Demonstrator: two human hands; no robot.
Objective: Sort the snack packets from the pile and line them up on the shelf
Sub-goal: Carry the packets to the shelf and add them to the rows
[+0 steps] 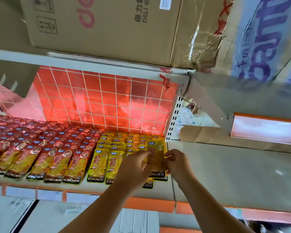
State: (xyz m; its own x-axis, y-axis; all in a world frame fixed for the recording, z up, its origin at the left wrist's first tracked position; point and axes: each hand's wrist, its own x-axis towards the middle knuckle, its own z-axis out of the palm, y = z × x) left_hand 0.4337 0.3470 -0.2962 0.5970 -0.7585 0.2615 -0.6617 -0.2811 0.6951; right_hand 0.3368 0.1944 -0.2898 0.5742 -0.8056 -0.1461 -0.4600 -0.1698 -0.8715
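Note:
Both my hands hold one yellow snack packet (156, 158) over the right end of the shelf (94, 186). My left hand (134, 167) pinches its left edge, and my right hand (176, 163) pinches its right edge. Rows of yellow packets (99, 163) lie under and behind it, overlapping toward the back. Red packets (45, 153) fill the shelf to the left in several rows. Other yellow packets under my hands are partly hidden.
A white wire grid (99, 98) with a red panel backs the shelf. Cardboard boxes (107, 26) stand on the shelf above. A white slotted upright (174, 118) ends the bay; a bare shelf (233, 174) lies to the right.

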